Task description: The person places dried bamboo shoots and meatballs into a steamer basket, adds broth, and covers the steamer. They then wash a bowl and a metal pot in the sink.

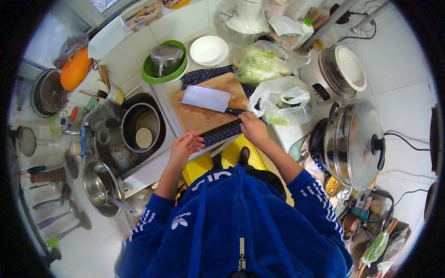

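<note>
A cleaver (206, 98) with a broad blade and black handle lies flat on a wooden cutting board (197, 121). My right hand (253, 129) is at the end of that handle, its fingers curled over it. Just left of the board's near edge, my left hand (184, 147) holds nothing, with its fingers apart. Under the board shows a dark patterned cloth (218, 134). Right beside my right hand stands a white plastic bag (282, 99) with green vegetables in it. Behind it is a clear bag of pale leafy greens (262, 65).
To the left, a sink (160, 109) holds a pot (127, 121) with a small bowl inside. A green basin (178, 76) and a white bowl (208, 51) stand at the back. On the right are a large lidded steamer (359, 143) and a white cooker (315, 76).
</note>
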The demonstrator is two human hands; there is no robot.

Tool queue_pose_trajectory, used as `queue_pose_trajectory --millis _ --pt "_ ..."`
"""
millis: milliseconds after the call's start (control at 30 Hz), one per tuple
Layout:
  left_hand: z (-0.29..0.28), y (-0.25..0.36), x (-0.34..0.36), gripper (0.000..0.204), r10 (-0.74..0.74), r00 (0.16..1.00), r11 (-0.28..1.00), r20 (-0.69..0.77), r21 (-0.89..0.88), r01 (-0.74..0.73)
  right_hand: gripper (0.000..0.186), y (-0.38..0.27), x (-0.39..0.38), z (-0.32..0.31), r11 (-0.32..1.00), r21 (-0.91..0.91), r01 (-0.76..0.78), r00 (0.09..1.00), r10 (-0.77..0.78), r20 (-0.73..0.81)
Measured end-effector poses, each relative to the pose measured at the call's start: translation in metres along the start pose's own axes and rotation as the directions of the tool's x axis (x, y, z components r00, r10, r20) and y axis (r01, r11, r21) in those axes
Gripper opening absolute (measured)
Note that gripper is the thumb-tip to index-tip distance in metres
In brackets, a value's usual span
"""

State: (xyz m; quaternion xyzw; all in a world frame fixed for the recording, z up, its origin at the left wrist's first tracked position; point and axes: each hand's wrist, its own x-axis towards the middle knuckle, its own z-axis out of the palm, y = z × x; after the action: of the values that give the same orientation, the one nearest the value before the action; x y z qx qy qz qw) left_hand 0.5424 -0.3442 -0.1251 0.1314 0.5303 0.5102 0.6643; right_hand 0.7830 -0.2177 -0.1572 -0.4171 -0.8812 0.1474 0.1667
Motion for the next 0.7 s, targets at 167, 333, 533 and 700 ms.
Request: queue_pose_trajectory --millis 167,333,533,700 --pt "-0.011 0.001 0.004 0.027 0.020 1.000 1.000 0.003 -0.008 -0.020 0.031 0.013 0.035 0.050 0.964 -0.261 -0.043 0.996 0.061 0.061" --pt "-0.020 0.003 0.006 0.029 -0.012 0.999 1.000 -0.053 0.017 0.013 0.022 0.019 0.051 0.069 0.968 -0.252 -0.010 0.979 0.061 0.196" --pt "-0.027 0.014 0.011 0.027 0.028 0.999 0.999 -0.022 -0.017 -0.029 0.038 0.005 0.059 0.026 0.997 0.023 -0.070 0.887 0.051 0.459" --pt "-0.023 0.036 0.008 0.030 0.033 0.999 0.998 -0.027 0.051 -0.032 0.042 -0.040 0.043 -0.024 0.997 0.066 -0.050 0.960 0.030 0.277"
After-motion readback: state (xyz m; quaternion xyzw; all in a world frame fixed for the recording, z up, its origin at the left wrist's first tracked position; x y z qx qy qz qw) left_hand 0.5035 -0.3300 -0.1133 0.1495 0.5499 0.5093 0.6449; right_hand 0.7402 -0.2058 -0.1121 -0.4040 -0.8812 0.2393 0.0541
